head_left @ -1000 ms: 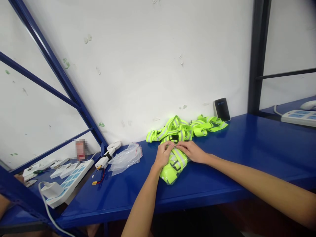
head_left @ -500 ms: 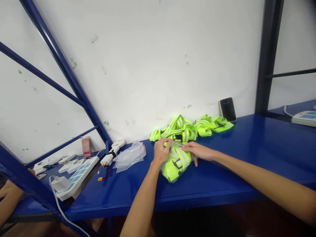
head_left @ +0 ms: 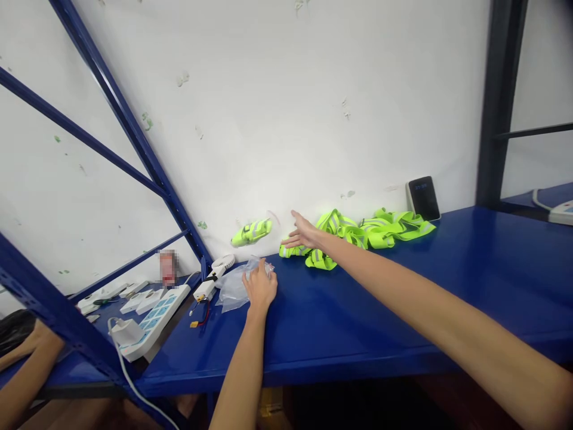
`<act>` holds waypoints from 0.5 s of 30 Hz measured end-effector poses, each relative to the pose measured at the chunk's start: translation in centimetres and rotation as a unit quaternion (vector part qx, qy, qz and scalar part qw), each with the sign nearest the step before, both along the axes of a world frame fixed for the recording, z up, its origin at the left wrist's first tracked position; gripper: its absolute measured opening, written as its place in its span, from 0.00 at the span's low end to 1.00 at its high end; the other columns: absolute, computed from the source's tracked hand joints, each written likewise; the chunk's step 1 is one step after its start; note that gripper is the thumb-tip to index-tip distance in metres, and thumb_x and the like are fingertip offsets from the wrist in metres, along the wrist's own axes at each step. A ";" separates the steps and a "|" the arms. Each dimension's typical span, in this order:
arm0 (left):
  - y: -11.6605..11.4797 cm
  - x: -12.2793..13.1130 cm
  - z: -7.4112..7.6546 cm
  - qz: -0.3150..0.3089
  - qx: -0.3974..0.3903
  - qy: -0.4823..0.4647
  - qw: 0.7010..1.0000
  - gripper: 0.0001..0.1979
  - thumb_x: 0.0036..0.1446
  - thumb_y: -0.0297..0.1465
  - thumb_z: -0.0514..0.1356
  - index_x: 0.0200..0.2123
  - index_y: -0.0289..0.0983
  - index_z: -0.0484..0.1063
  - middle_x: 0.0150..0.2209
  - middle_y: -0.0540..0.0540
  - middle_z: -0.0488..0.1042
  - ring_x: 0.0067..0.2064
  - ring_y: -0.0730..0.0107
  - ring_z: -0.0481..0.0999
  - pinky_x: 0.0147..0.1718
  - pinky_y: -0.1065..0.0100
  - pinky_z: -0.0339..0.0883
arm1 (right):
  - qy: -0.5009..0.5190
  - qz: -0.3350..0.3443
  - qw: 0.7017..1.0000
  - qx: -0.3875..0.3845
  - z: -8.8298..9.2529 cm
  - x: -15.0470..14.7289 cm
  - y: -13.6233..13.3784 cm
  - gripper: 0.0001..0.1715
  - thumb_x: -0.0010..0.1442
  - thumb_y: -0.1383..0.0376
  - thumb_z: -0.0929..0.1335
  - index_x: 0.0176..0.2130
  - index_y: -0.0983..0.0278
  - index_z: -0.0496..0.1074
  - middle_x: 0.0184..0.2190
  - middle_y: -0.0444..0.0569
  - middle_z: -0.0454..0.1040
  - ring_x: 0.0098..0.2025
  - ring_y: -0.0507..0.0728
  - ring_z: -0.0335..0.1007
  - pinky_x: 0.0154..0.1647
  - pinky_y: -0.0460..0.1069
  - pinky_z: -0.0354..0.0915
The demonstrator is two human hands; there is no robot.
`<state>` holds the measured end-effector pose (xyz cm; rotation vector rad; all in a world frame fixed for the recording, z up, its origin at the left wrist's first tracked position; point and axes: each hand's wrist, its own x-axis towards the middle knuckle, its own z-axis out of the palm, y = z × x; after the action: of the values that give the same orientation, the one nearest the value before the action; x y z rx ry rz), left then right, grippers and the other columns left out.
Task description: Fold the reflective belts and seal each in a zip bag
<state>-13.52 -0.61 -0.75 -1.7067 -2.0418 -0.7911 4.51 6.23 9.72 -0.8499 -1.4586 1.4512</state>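
My left hand (head_left: 261, 285) rests on a pile of clear zip bags (head_left: 233, 288), its fingers bent and apart over the right end. Whether a bag is pinched beneath the fingertips is hidden. My right hand (head_left: 302, 232) is stretched out near the wall with spread fingers and nothing in it. To its left, a packed bag with a neon yellow-green reflective strap (head_left: 251, 232) is in the air, blurred and apart from both hands. Behind my right forearm lie loose yellow-green reflective straps (head_left: 333, 224) with grey stripes, partly covered by the arm.
A dark-screened device (head_left: 424, 198) leans against the wall at the right. Left of the bags are a small white fan (head_left: 222, 261), a wired battery pack (head_left: 206, 291) and a power strip (head_left: 156, 322). Another person's arm (head_left: 38, 352) shows beyond the blue post (head_left: 58, 316).
The packed bag has left my hands and moved up and left through the air. My left hand has shifted left onto the clear bags; my right hand has opened and reached left.
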 end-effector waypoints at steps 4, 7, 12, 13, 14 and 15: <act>-0.5 -0.8 0.6 0.000 0.015 -0.011 1.000 0.20 0.55 0.32 0.53 0.53 0.39 0.67 0.41 0.42 0.78 0.48 0.53 0.74 0.59 0.47 0.47 | -0.162 -0.138 0.958 0.195 -2.4 2.6 1.4 0.28 0.60 0.59 0.64 0.58 0.65 0.62 0.36 0.55 0.77 0.29 0.59 0.74 0.38 0.55 0.69; -0.9 -1.1 1.1 0.013 0.027 -0.038 0.999 0.17 0.56 0.35 0.52 0.48 0.40 0.70 0.40 0.43 0.78 0.47 0.54 0.74 0.59 0.49 0.47 | -0.285 -0.204 0.869 0.351 -3.8 7.2 1.8 0.19 0.61 0.64 0.62 0.49 0.65 0.71 0.32 0.51 0.78 0.32 0.58 0.73 0.42 0.53 0.66; -1.3 -0.7 1.2 0.043 0.002 -0.022 0.999 0.20 0.56 0.37 0.53 0.50 0.40 0.71 0.48 0.39 0.76 0.51 0.52 0.72 0.55 0.50 0.53 | -0.352 -0.318 0.789 0.391 -3.9 14.3 3.8 0.22 0.61 0.62 0.60 0.52 0.66 0.70 0.50 0.57 0.73 0.52 0.65 0.67 0.52 0.58 0.62; -1.3 -0.6 1.2 0.050 -0.018 -0.015 0.998 0.21 0.55 0.37 0.53 0.52 0.40 0.71 0.48 0.38 0.76 0.51 0.50 0.72 0.55 0.49 0.54 | -0.359 -0.317 0.788 0.386 -4.4 15.2 3.9 0.23 0.62 0.61 0.60 0.54 0.65 0.68 0.53 0.57 0.71 0.55 0.66 0.64 0.55 0.60 0.60; -1.2 -0.5 1.1 0.059 -0.040 -0.010 0.997 0.22 0.55 0.38 0.54 0.52 0.40 0.71 0.46 0.37 0.77 0.50 0.49 0.72 0.54 0.47 0.54 | -0.367 -0.294 0.795 0.383 -5.2 15.8 3.8 0.25 0.63 0.59 0.60 0.56 0.64 0.66 0.56 0.57 0.68 0.58 0.67 0.61 0.57 0.61 0.58; -1.1 -0.5 1.0 0.068 -0.059 -0.007 0.996 0.22 0.54 0.38 0.54 0.52 0.41 0.72 0.43 0.37 0.78 0.49 0.48 0.73 0.53 0.46 0.54 | -0.375 -0.253 0.805 0.384 -6.2 16.1 3.5 0.26 0.63 0.57 0.59 0.58 0.63 0.64 0.59 0.56 0.65 0.60 0.67 0.59 0.59 0.62 0.56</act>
<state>-13.98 -1.70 0.20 -1.6062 -2.2276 -0.6523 20.60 9.73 3.51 -1.1916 -1.9524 0.0128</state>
